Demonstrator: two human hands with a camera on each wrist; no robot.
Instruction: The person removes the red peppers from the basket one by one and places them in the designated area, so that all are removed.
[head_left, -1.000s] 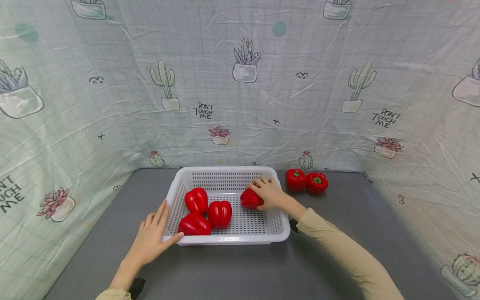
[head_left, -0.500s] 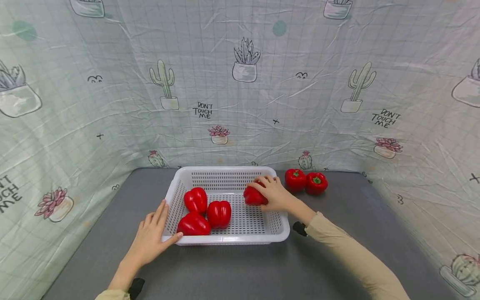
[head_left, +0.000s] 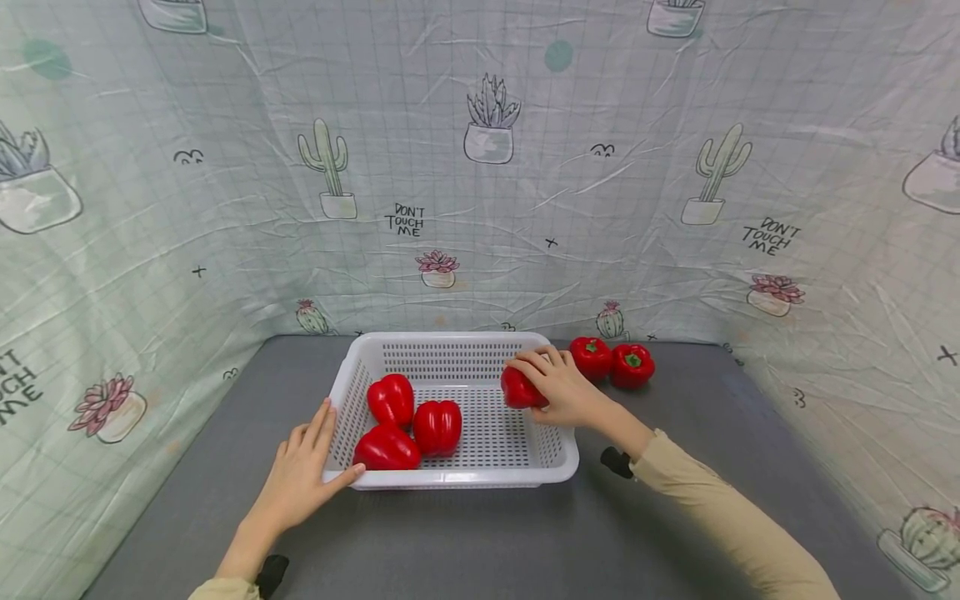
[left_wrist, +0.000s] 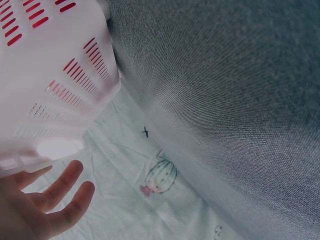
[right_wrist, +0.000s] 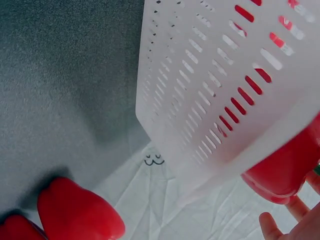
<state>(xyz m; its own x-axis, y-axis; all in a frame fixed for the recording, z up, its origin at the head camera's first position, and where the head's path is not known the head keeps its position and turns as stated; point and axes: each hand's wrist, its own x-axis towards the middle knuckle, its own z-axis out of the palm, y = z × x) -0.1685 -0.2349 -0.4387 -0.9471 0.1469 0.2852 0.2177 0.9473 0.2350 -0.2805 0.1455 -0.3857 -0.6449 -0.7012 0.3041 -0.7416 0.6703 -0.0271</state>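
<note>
My right hand grips a red bell pepper over the right end of a white slotted plastic basket. In the right wrist view, the held pepper shows above the basket's rim, with fingers curled at its side. My left hand lies along the basket's left rim, fingers extended and thumb at the front left corner. From the left wrist view, the left hand has its fingers spread beside the basket wall. Inside the basket, three red bell peppers sit toward the left.
Two more red bell peppers stand on the grey table, just right of the basket, stems up. A cactus-printed cloth hangs behind and along both sides of the table.
My right hand has lifted the bell pepper from the basket floor and moved it right, toward the right rim. My left hand stays on the basket's left rim.
</note>
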